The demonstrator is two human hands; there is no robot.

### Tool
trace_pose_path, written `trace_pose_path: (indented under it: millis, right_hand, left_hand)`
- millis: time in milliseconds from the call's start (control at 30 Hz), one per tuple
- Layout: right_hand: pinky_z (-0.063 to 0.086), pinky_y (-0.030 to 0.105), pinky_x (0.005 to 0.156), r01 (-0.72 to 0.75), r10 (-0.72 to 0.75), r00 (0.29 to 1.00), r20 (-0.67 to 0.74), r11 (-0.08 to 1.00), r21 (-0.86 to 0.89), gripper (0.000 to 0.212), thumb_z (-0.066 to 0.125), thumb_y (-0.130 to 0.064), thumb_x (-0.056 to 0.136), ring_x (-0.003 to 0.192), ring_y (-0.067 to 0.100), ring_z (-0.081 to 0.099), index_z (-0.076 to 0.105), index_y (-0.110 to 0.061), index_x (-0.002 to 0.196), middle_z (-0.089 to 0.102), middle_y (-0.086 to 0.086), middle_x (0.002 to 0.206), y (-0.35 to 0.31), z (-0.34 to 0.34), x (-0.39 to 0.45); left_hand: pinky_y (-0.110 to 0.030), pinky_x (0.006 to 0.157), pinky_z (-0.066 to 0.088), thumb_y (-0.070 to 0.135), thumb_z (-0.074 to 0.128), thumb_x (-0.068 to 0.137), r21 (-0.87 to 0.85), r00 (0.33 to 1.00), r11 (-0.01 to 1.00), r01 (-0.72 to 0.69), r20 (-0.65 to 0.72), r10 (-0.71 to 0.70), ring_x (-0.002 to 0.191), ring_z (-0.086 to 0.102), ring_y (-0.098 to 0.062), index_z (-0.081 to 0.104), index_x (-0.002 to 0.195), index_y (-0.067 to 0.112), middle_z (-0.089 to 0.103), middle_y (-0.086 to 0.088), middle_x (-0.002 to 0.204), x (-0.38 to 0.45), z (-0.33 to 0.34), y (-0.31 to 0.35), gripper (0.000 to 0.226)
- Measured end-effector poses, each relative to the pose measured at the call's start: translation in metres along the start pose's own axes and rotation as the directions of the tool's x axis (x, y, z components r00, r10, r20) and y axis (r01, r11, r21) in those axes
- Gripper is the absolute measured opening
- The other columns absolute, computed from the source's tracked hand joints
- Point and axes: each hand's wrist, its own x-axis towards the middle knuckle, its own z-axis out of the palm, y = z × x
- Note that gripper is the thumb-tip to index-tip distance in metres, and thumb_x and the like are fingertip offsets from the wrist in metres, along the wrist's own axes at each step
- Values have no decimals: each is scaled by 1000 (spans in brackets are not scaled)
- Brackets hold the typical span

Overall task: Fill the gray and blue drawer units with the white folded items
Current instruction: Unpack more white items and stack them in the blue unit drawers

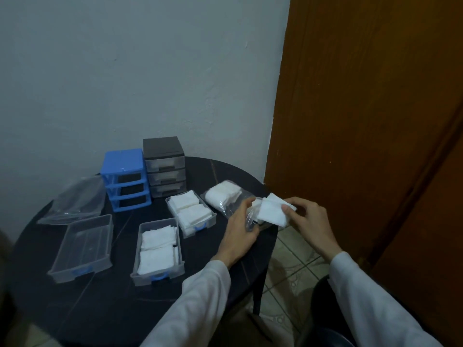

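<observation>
A blue drawer frame (125,180) with no drawers in it stands at the table's back, beside a gray drawer unit (164,167) whose three drawers are pushed in. Three clear drawers lie on the table: one bare (84,246), one in the middle holding white folded items (157,249), and one further back also holding them (191,210). A clear plastic bag of white folded items (224,196) lies at the right. My left hand (241,229) grips the bag's open end. My right hand (307,221) pinches a small stack of white folded items (273,212) at the bag's mouth.
A round black table (105,306) bears everything. A flat clear plastic bag (75,199) lies at its back left. A brown wooden door (363,121) stands close on the right. Tiled floor (288,271) shows beyond the table's right edge.
</observation>
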Motion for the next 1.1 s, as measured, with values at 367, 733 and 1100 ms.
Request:
trace_pose_path:
  millis: [367, 733, 1100]
  right_hand:
    - [40, 11, 68, 84, -87, 996, 19, 992, 98, 19, 57, -17, 91, 93, 12, 55, 66, -9, 106, 60, 1, 100, -36, 18, 3]
    - [40, 0, 68, 193, -243, 950, 195, 950, 244, 17, 62, -13, 88, 78, -6, 54, 68, -10, 104, 62, -9, 91, -91, 87, -11]
    - [45, 17, 73, 218, -314, 891, 327, 929, 299, 12, 62, -12, 88, 87, 8, 60, 71, -17, 94, 69, -4, 93, -117, 131, -17]
  left_hand:
    - [-1, 87, 35, 6, 52, 91, 30, 961, 1000, -10, -275, 17, 115, 47, 1, 50, 122, 22, 54, 11, 123, -41, -44, 17, 36]
    - [-8, 83, 31, -3, 40, 92, 91, 858, 968, 235, -488, -163, 106, 47, -3, 57, 120, 16, 53, 8, 115, -77, -142, -22, 38]
    - [-43, 108, 38, -2, 37, 94, -393, 782, 872, 291, -428, -454, 126, 45, -17, 42, 137, 23, 43, -3, 142, -87, -152, -50, 50]
